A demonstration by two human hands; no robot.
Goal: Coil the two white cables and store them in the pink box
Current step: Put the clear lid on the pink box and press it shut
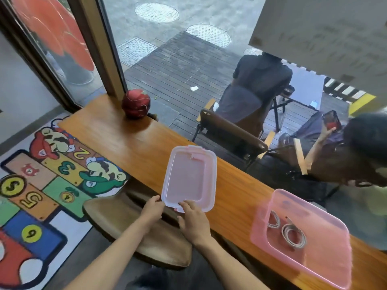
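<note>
You are gripping the lid (189, 177) by its near edge.
Both cables (293, 235) are lying coiled inside the pink box (301, 256) on the counter (129, 139); your left hand (152, 210) and right hand (194, 221) have fingers clamped on the lid, probably to close it.

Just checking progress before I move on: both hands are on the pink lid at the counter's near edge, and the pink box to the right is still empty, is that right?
Not quite. The pink box is not empty: the head view shows two coiled white cables lying inside it. The rest holds: the left hand and right hand are both on the pink lid at the counter's near edge.
</note>
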